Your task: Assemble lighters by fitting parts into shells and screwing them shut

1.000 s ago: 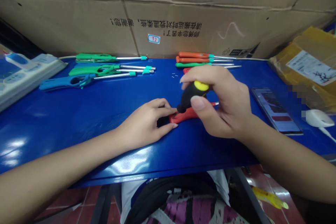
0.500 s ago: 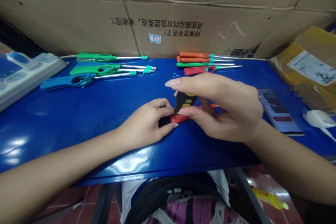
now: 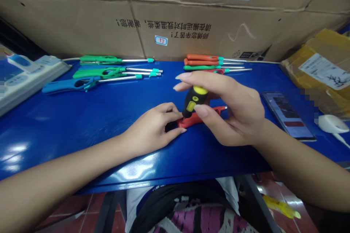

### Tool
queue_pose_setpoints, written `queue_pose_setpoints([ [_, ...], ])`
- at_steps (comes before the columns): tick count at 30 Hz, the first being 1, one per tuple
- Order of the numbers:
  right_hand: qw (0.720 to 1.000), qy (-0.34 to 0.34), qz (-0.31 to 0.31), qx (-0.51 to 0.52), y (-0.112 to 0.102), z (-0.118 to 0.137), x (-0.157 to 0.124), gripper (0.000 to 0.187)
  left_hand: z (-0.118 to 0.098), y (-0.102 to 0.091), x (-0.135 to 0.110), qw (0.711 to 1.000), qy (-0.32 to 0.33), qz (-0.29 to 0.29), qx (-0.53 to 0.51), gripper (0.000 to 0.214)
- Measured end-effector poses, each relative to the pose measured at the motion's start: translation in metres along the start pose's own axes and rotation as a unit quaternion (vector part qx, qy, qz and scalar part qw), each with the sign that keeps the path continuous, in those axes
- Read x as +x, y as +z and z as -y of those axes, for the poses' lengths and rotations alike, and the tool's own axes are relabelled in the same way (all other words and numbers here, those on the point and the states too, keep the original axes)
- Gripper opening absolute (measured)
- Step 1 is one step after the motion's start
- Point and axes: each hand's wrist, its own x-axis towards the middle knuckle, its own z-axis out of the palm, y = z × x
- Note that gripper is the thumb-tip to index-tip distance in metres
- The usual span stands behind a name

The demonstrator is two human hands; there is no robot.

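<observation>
My left hand [image 3: 153, 127] rests on the table, its fingers and thumb closed around the near-left end of a red stick lighter [image 3: 198, 117]. That lighter lies flat, with its metal tip poking out to the right. Above it, my right hand [image 3: 237, 111] has its fingers curled round a stubby black and yellow screwdriver [image 3: 194, 99]. The screwdriver is tilted, its shaft pointing down at the lighter's handle beside my left fingertips. Where the tip meets the lighter is too small to make out.
Several green and blue stick lighters [image 3: 101, 73] lie at the back left, by a white power strip [image 3: 30, 76]. Orange, green and red lighters [image 3: 203, 60] lie at the back centre. A phone [image 3: 290, 116], a white device [image 3: 333, 123] and cardboard boxes [image 3: 169, 11] border the table.
The thumb of my right hand has lifted off the screwdriver's lower part and the fingers have shifted, so more of the handle shows. My left hand and the red lighter stay put.
</observation>
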Motion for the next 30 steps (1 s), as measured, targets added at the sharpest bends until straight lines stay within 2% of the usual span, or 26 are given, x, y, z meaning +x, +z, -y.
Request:
queue_pose_setpoints([
  [4, 0.999, 0.038, -0.001, 0.018, 0.001, 0.001, -0.001, 0.039, -0.001, 0.001, -0.001, 1.000, -0.002, -0.004, 0.005, 0.016],
  [12, 0.998, 0.037, -0.019, -0.047, 0.000, -0.001, -0.001, 0.036, -0.003, 0.000, 0.000, 1.000, -0.002, 0.000, 0.011, 0.015],
  [17, 0.998, 0.015, -0.040, -0.046, 0.001, 0.002, 0.001, 0.034, -0.004, -0.001, 0.001, 1.000, -0.001, -0.012, 0.012, 0.011],
  [24, 0.995, 0.079, -0.040, -0.046, 0.002, 0.007, -0.001, 0.031, -0.004, 0.000, 0.000, 1.000, -0.004, 0.006, 0.011, 0.017],
  [27, 0.987, 0.125, -0.102, 0.021, -0.003, 0.009, 0.004, 0.027, -0.004, -0.005, 0.000, 0.999, -0.004, 0.022, 0.026, 0.023],
  [30, 0.957, 0.174, -0.219, 0.080, -0.013, 0.001, 0.010, 0.023, -0.007, -0.016, -0.001, 0.997, -0.012, 0.045, 0.063, 0.032],
])
